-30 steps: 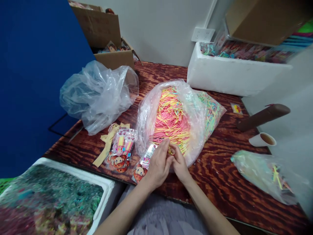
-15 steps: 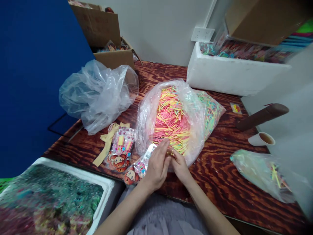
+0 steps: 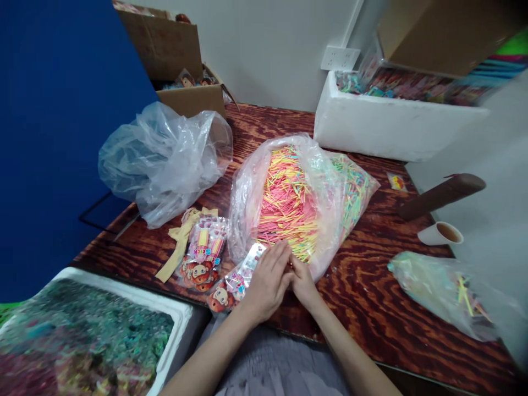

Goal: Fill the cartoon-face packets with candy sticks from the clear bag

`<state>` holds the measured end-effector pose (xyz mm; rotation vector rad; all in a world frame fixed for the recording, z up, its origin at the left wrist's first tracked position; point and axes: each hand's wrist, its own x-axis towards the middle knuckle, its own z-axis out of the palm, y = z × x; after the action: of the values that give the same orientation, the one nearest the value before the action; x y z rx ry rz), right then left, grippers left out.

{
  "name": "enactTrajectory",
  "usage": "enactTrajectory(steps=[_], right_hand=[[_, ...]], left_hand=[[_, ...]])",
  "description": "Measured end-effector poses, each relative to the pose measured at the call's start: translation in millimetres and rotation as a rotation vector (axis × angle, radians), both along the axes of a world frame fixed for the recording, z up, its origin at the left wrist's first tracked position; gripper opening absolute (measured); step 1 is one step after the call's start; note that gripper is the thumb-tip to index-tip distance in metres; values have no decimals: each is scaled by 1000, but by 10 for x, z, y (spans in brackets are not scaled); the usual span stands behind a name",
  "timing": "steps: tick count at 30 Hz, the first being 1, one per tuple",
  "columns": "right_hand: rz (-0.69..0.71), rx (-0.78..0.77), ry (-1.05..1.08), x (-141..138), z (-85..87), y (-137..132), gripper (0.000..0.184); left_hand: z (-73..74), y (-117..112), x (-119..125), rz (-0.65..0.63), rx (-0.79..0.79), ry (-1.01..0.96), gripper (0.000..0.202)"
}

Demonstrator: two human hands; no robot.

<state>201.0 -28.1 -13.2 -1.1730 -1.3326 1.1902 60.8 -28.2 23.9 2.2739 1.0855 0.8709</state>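
My left hand (image 3: 268,281) lies with fingers stretched out and side by side, its fingertips over the fingers of my right hand (image 3: 303,283). The right hand is curled closed against it; the bunch of thin sticks seen between them a moment before is now hidden. Just beyond my fingers, a large clear plastic bag (image 3: 243,206) stands open, full of thin pink and yellow sticks (image 3: 284,203). Beside the left hand lies a printed clear packet (image 3: 223,296) with a cartoon face, partly under that hand. Several similar packets (image 3: 202,267) lie farther left.
A crumpled clear bag (image 3: 169,165) and a cardboard box (image 3: 193,99) stand at the back left. White foam boxes (image 3: 396,129) (image 3: 177,313) sit back right and front left. On the right are a paper cup (image 3: 439,234), a brown cylinder (image 3: 443,195) and a small bag (image 3: 437,291).
My hands have closed together more tightly. The left fingers moved slightly right over the right hand, covering the stick ends that showed between them.
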Motion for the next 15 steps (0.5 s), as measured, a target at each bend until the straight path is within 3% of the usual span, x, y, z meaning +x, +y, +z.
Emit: enactTrajectory(steps=[4, 7, 11, 15], right_hand=[[-16, -63, 25, 19, 86, 20, 18], [-23, -75, 64, 21, 112, 31, 20], [-7, -91, 110, 25, 101, 46, 21], [-29, -115, 140, 31, 85, 50, 19]], left_hand=[[55, 52, -298, 276, 1, -2, 44], [-5, 58, -546, 472, -6, 191, 31], [-161, 21, -657, 523, -78, 393, 37], [-226, 31, -608, 551, -218, 218, 21]])
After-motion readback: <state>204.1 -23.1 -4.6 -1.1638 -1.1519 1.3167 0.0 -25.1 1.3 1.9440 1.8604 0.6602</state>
